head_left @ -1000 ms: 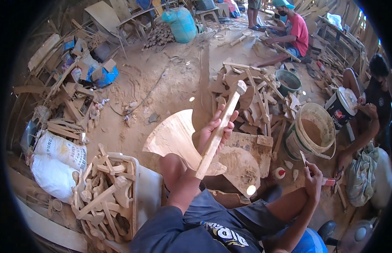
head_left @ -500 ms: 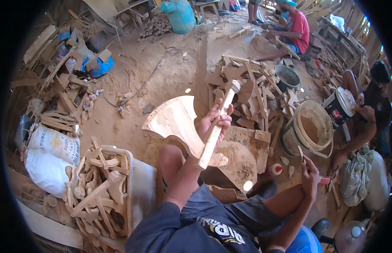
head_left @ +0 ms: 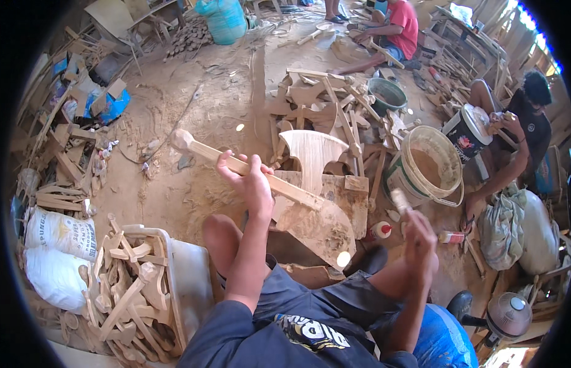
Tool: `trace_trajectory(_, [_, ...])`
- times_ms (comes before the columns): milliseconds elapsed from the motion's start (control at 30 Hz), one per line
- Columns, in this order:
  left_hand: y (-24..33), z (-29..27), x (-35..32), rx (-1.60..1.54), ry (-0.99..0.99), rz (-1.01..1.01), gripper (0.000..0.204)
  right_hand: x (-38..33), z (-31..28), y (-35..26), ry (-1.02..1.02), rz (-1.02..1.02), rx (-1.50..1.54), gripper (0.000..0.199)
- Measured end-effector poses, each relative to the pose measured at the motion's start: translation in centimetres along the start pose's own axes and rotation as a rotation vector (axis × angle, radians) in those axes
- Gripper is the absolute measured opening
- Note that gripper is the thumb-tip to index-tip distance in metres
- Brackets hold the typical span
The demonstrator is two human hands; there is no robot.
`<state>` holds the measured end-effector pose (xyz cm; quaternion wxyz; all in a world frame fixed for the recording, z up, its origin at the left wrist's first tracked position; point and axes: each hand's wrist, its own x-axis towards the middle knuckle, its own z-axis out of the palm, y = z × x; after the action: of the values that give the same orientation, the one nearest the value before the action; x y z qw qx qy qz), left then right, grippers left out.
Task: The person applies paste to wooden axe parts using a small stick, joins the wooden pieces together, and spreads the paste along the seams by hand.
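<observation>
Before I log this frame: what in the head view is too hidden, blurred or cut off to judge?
- Right hand: motion-blurred; the pale tool it holds cannot be identified.
- Wooden axe: the left hand wraps the handle; the lower blade blends into the wooden block under it.
- Pale bucket: contents unclear.
- Crate of wooden pieces: too tangled to count.
- Frame rim: blacked out by the fisheye.

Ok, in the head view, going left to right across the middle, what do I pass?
White sacks → crate of wooden pieces → left hand gripping the wooden axe → right hand holding a brush → large bucket → grey bags.
</observation>
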<state>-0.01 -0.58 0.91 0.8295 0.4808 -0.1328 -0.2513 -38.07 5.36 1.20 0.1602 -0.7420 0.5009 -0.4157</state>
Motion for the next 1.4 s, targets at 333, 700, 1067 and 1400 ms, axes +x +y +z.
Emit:
trace_trajectory(333, [2.5, 0.1, -1.6, -0.073, -0.231, -0.101, 0.061, -1.6, 7.9, -8.4, -0.287, -0.345, -0.128, 0.068])
trace_trajectory(700, [1.8, -0.4, -1.3, -0.035, -0.254, -0.161, 0.061, -5.0, 10.9, -10.5, -0.287, -0.268, -0.207, 0.059])
trace_trajectory(1067, [1.9, -0.1, -1.4, 0.052, -0.243, -0.123, 0.060, -2.7, 6.7, -13.9, -0.271, -0.114, -0.252, 0.043])
trace_trajectory(1400, [1.6, -0.9, -0.2, 0.014, -0.269, -0.244, 0.060, -6.7, 11.5, -11.0, -0.283, -0.221, -0.158, 0.066])
